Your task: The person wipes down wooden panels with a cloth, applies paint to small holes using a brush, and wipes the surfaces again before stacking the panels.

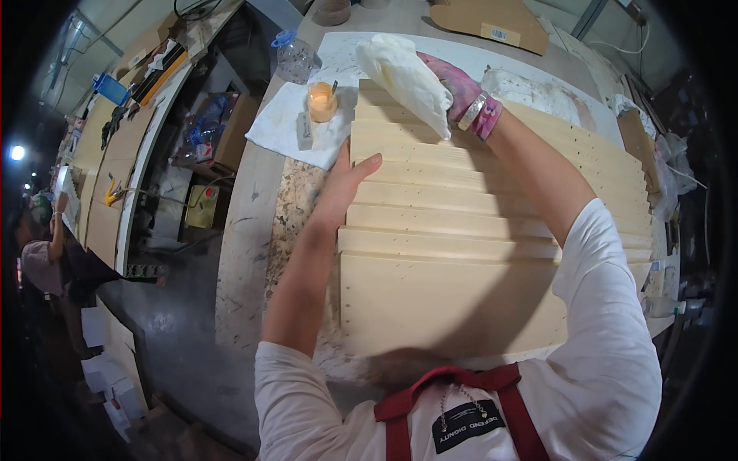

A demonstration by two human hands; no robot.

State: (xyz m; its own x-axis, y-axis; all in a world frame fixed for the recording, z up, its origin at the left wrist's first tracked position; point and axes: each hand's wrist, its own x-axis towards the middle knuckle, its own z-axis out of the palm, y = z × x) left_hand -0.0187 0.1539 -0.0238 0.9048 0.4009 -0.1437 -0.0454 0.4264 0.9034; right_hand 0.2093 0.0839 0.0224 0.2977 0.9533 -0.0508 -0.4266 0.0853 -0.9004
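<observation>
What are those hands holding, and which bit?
The right hand holds a white cloth by its right side. The left hand touches the left edge of the wooden boards; whether it grips is unclear.

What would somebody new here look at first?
Probably the pale boards, overlapping like steps in the middle of the picture. Next, the right hand in a pink-purple glove, holding a white cloth at the boards' far end. Then maybe the orange cup on the white sheet to their left.
</observation>
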